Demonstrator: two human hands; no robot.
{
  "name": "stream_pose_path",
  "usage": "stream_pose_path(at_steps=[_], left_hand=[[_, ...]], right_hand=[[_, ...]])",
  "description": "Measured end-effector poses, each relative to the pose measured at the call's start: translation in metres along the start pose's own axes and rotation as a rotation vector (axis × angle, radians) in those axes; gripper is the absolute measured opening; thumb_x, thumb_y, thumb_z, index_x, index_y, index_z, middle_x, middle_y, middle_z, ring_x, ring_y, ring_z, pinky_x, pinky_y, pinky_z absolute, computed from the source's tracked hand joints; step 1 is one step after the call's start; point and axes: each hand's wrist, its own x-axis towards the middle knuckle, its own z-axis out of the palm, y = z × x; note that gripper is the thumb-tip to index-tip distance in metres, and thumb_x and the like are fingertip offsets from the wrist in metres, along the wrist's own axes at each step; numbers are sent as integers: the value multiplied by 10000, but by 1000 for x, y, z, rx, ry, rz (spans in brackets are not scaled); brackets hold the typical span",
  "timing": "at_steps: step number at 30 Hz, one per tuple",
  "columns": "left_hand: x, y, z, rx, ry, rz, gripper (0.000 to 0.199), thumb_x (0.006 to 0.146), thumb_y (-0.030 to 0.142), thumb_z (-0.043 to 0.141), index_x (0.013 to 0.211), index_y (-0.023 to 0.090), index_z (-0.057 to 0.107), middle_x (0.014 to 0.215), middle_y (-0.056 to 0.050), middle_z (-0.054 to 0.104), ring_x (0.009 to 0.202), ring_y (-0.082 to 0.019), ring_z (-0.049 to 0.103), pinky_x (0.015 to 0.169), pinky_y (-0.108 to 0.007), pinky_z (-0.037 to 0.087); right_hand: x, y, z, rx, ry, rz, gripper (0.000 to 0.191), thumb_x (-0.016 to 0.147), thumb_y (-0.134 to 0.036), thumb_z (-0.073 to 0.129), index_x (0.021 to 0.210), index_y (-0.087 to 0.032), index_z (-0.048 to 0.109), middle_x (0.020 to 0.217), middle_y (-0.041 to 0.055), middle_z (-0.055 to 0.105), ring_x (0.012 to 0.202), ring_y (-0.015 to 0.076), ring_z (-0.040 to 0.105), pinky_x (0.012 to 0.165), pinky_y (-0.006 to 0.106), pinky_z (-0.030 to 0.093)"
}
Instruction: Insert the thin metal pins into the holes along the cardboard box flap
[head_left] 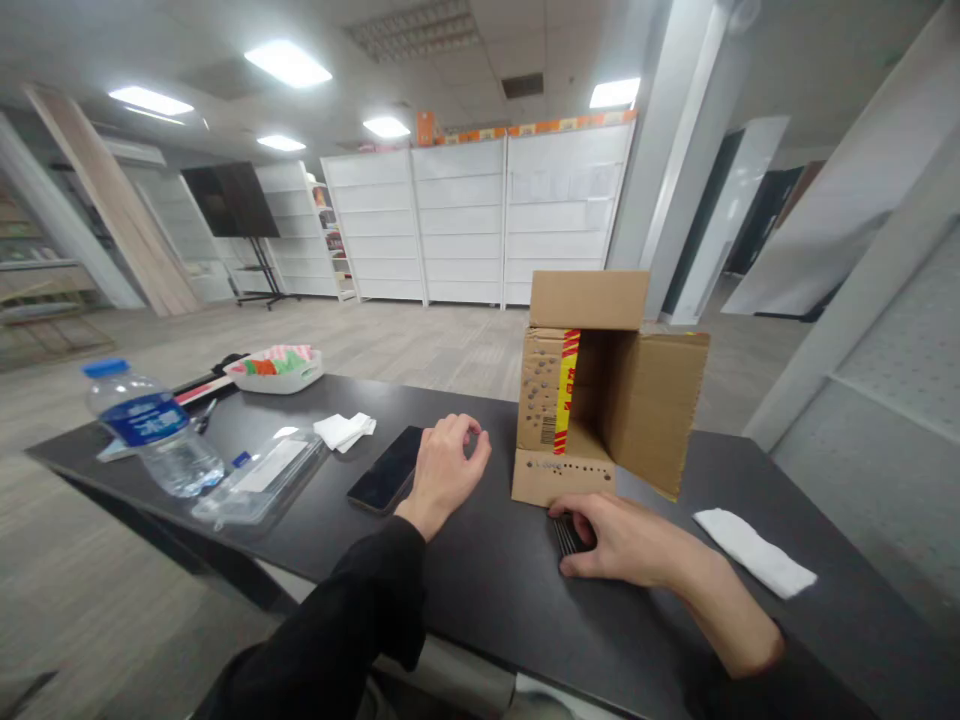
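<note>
Table: one, dark-topped (480,590), spread in front of me.
My left arm: black-sleeved, reaching forward; the left hand (450,460) is palm down, fingers curled, thumb bent toward forefinger. I cannot tell whether the tips meet.
My right arm: bare at the wrist, angled inward; the right hand (619,540) is clamped on a dark stack (567,540), fingers over its far side, thumb at the near side.
Box: one, cardboard (664,410), its opening toward me, flaps spread.
Basket: one, white (289,380), at the far left.
Bottle: one, blue-capped (154,430), left.
Case: one, clear plastic (262,475), beside the bottle.
Phone: one, black (386,475), partly behind my left hand.
Folded white cloth: one (754,550), right.
Stack: one, thin-layered, just before the box's lower flap; layers too small to count.
</note>
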Motion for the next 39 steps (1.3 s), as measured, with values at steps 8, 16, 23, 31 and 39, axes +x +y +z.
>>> stream_pose_path(at_steps=[8, 16, 23, 31, 39], left_hand=[[14, -13, 44, -136, 271, -50, 192, 889, 326, 498, 747, 197, 505, 671, 34, 430, 637, -121, 432, 657, -248, 360], [16, -29, 60, -216, 271, -100, 261, 911, 385, 471, 746, 191, 528, 648, 29, 490, 609, -117, 458, 619, -238, 368], [11, -27, 62, -233, 196, -65, 277, 921, 413, 462, 762, 197, 533, 645, 24, 551, 602, -120, 508, 630, -234, 385], [11, -25, 62, -273, 177, -108, 279, 923, 419, 455, 757, 203, 518, 647, 22, 563, 606, -123, 520, 628, -234, 387], [12, -23, 61, -311, 175, -140, 279, 916, 422, 459, 754, 201, 514, 655, 21, 573, 600, -118, 518, 620, -234, 381]], right_hand=[[-1, -1, 0, 0, 29, -25, 523, 683, -409, 749, 1168, -234, 661, 823, 7, 657, 733, 173, 586, 638, 260, 370], [0, -2, 5, -13, 81, -62, 489, 677, -338, 726, 1151, -233, 668, 755, -14, 664, 673, 155, 574, 582, 246, 340], [5, -3, 11, -32, 161, -119, 307, 748, -347, 674, 1027, -225, 715, 658, -25, 638, 600, 131, 546, 547, 246, 311], [11, -4, 12, 14, 253, -184, 178, 880, -299, 557, 883, -201, 705, 730, 12, 689, 656, 137, 596, 621, 244, 376], [19, 5, 14, 100, 487, -259, 283, 984, -304, 418, 820, -196, 620, 757, 28, 661, 707, 154, 597, 685, 267, 422]])
